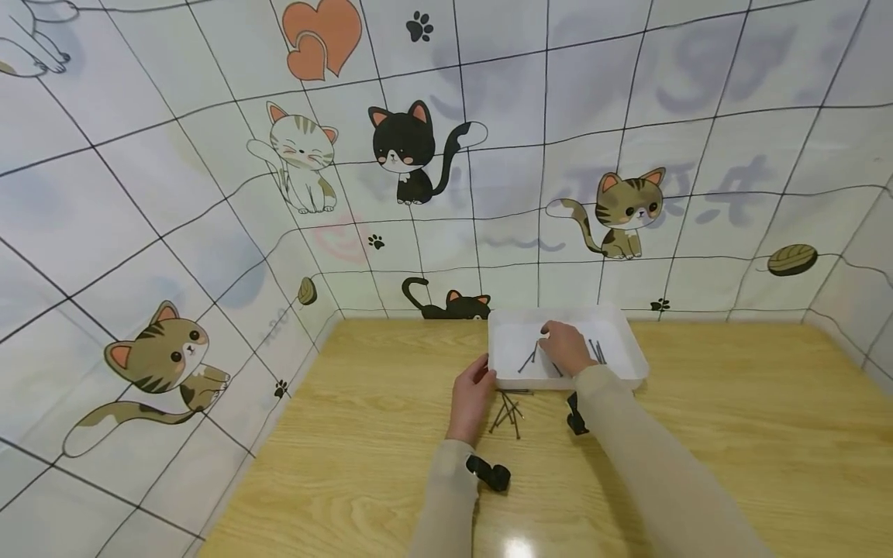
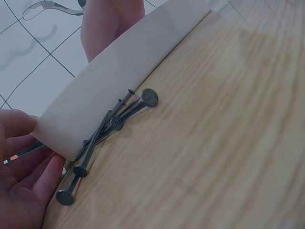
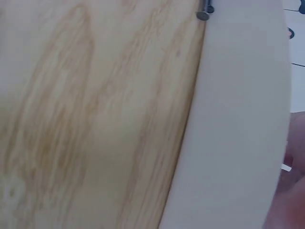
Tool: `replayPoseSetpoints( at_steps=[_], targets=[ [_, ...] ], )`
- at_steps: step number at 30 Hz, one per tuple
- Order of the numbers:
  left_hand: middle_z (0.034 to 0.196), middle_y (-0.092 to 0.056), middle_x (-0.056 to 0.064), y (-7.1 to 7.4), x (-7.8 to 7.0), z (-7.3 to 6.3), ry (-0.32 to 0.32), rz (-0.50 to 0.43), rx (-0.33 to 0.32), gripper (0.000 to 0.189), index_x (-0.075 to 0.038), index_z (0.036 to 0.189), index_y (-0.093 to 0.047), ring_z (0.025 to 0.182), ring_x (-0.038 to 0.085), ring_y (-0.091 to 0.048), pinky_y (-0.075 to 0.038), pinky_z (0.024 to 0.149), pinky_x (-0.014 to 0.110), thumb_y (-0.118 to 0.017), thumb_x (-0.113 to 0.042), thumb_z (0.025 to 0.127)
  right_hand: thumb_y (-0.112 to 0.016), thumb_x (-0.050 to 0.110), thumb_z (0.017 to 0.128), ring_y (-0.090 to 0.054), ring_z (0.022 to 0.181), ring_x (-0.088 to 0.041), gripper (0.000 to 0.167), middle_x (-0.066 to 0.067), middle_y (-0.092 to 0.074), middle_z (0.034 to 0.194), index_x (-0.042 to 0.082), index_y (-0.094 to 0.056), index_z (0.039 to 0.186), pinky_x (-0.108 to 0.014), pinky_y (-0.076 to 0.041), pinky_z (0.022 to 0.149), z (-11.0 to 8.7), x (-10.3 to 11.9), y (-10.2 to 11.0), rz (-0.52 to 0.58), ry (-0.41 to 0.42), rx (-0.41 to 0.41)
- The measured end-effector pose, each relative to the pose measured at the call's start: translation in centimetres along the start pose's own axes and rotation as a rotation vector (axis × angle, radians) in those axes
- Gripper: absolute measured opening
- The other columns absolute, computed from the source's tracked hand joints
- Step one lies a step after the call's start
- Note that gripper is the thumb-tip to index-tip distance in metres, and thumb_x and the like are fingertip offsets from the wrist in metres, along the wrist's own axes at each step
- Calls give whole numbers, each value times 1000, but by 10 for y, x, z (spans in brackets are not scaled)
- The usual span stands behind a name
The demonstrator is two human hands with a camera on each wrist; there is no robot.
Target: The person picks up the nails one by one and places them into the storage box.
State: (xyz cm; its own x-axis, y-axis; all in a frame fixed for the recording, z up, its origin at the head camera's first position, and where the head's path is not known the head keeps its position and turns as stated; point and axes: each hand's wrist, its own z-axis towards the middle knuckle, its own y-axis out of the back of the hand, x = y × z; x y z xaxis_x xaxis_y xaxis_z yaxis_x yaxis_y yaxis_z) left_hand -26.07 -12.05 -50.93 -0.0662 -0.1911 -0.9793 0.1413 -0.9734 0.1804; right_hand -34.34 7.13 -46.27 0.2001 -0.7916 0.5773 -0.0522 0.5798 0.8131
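A shallow white tray (image 1: 636,372) stands at the far side of the table. My left hand (image 1: 471,403) grips its near left corner, a fingertip at the rim and other fingers round the wall in the left wrist view. My right hand (image 1: 568,349) reaches over the front wall into the tray, fingers bent downward. Loose nails (image 1: 528,362) lie inside the tray left of that hand, with more nails (image 1: 597,352) to its right. I cannot tell whether the right fingertips pinch a nail. A small pile of nails (image 2: 97,138) lies on the table against the tray's front wall.
The wood-grain table (image 1: 391,372) meets a wall covering (image 1: 516,178) printed with cats and grid lines along its back and left side. Black wrist cameras (image 1: 491,473) are strapped over both beige sleeves (image 1: 652,453).
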Motion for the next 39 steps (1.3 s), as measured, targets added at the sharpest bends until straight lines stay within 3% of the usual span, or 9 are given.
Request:
replayPoseSetpoints(
  at_steps=[8,22,29,39],
  targets=[
    [127,-50,-1,5,-1,1,22,19,13,40,-20,131,-48,112,12,-46,-37,94,35,-52,-25,91,-45,14,90,-57,84,-27,33,-18,-58,107,1,-53,119,-36,-45,60,-14,12,10,73,7,-8],
    [127,-50,6,5,-3,-1,-4,41,12,40,-15,130,-48,112,18,-48,-39,91,38,-51,-22,91,-46,20,91,-56,77,-22,30,-10,-60,99,7,-57,116,-36,-45,61,-33,24,19,86,35,-76],
    [126,-51,-1,7,-8,0,45,21,3,39,-23,129,-49,112,11,-46,-37,94,35,-53,-26,90,-49,24,91,-57,81,-21,30,-6,-61,95,9,-58,114,-34,-46,60,-45,38,20,145,113,-118],
    [126,-51,2,1,-8,-6,9,-15,21,41,-16,130,-48,112,14,-47,-38,92,37,-52,-24,91,-52,35,89,-59,80,-21,33,-5,-63,93,14,-59,114,-34,-46,63,-73,40,13,255,163,18]
  ],
)
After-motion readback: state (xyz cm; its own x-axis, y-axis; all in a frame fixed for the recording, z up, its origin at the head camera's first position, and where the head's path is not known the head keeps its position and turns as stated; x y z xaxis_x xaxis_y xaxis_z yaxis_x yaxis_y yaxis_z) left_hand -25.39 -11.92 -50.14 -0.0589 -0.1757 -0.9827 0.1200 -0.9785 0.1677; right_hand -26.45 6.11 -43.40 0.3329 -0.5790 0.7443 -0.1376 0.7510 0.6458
